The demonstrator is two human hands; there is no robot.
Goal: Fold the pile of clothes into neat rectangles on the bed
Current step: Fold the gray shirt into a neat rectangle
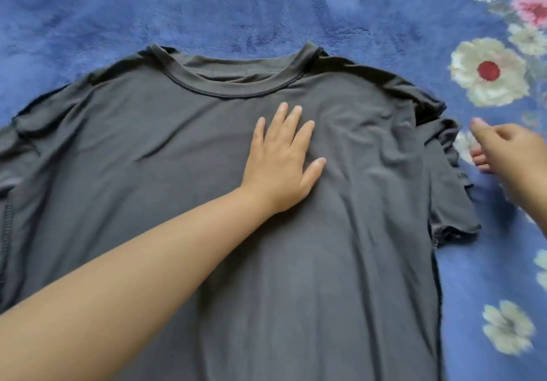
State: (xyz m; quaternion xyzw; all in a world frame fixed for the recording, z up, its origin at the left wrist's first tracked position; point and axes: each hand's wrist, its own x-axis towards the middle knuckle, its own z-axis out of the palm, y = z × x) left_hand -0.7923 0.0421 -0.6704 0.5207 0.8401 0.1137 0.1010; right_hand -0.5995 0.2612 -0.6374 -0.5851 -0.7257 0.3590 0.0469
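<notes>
Pressing flat left hand (282, 155) on grey T-shirt (207, 203); right hand (512, 152), fingers loosely curled, empty, beside bunched sleeve (450, 179). Risk: tugging sleeve rumples chest.

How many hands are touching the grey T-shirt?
1. The left hand lies flat on the T-shirt chest; the right hand is beside the sleeve, seemingly not touching.

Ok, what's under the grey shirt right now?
Blue flowered blanket shows around the shirt; left hand presses flat on top. Anything beneath is covered.
</notes>
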